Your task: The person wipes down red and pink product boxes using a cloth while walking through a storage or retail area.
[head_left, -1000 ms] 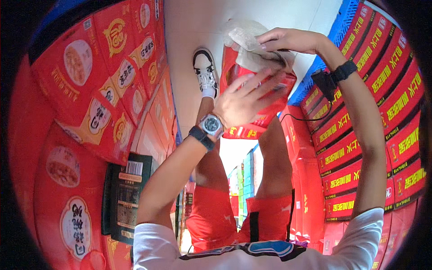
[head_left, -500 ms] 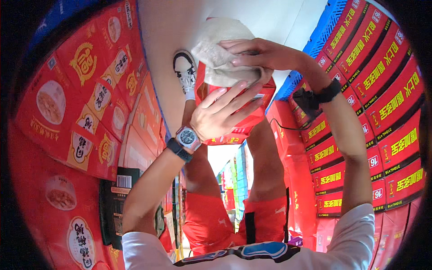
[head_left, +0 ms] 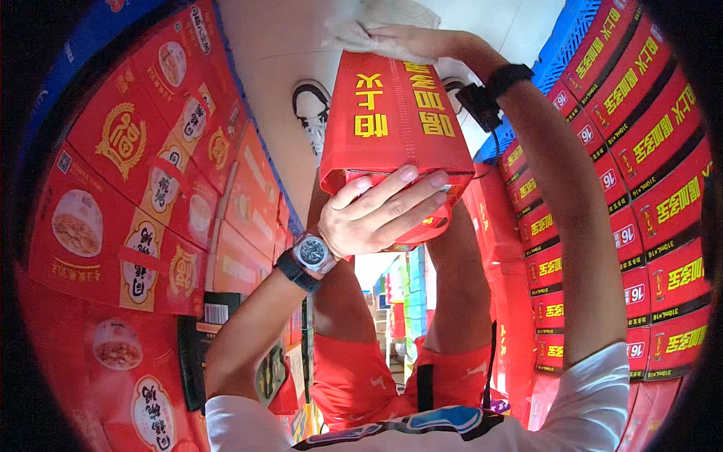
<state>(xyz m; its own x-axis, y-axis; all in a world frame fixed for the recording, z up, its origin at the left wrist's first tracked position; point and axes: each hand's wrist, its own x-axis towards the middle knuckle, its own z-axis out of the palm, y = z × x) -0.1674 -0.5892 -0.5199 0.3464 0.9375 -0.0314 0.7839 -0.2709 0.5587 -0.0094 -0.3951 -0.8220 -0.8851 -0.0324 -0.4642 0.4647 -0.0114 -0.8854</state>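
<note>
I have the red box (head_left: 399, 102) in front of the legs, above the pale floor (head_left: 271, 26), between red cartons stacked on either side. My left hand (head_left: 380, 215) lies across its near end, fingers spread wide — whether that grip clasps it, I cannot tell. My right hand (head_left: 414, 41) lies fairly flat over a whitish cloth (head_left: 399, 10) at the far end — clasping or not, I can't tell.
</note>
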